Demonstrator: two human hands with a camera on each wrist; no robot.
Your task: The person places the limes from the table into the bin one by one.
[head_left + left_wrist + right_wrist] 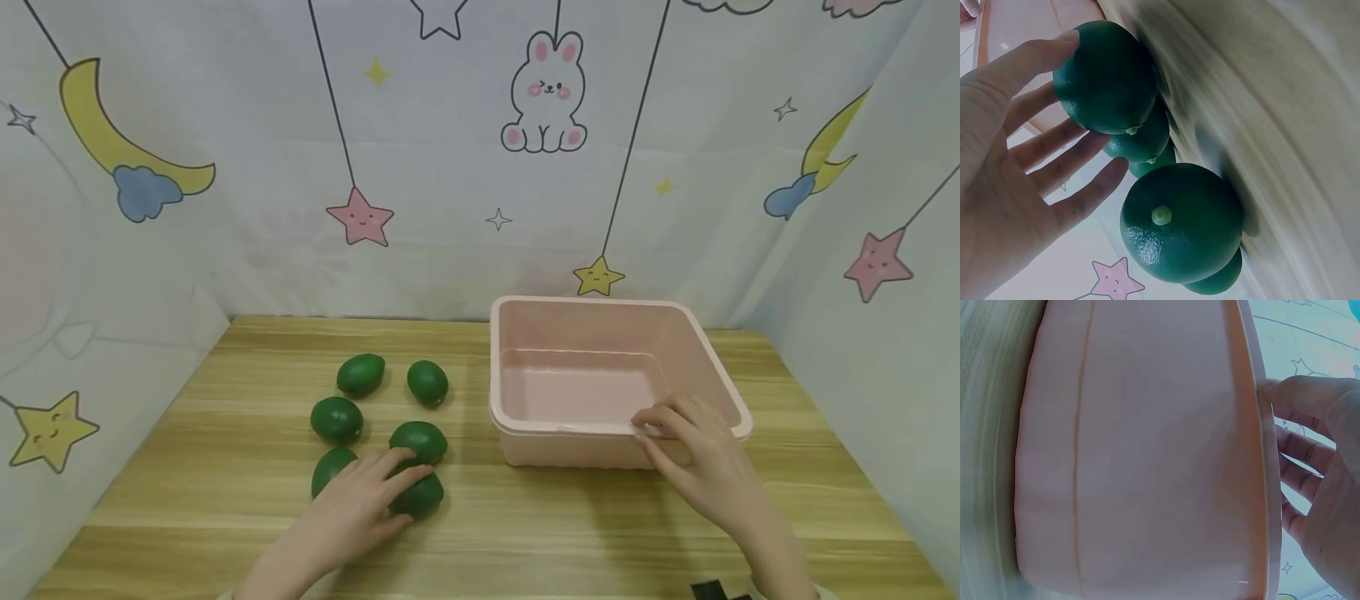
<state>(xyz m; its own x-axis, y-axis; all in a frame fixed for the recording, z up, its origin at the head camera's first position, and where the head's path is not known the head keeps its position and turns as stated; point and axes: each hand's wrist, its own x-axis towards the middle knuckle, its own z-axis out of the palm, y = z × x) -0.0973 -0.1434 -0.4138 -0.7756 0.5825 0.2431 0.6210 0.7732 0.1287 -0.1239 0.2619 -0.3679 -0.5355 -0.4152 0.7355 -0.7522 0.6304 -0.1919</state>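
Several dark green limes lie at the left of the wooden table. My left hand (360, 500) is at the nearest lime (417, 497), thumb on its near side and fingers across its far side. In the left wrist view, the thumb tip rests against this lime (1107, 78), and the other fingers spread behind it. Another lime (418, 442) sits just beyond the fingertips, and one more (330, 468) is partly hidden behind the hand. My right hand (693, 454) pinches the front rim of a pink plastic bin (573, 450), thumb outside and fingertips over the rim.
Three more limes lie farther back, among them one lime (361, 374) at the far left and another lime (427, 383) nearer the bin. A white curtain (450, 167) with cartoon prints encloses the table (525, 542) at the back and sides. A black object (708, 590) shows at the bottom edge.
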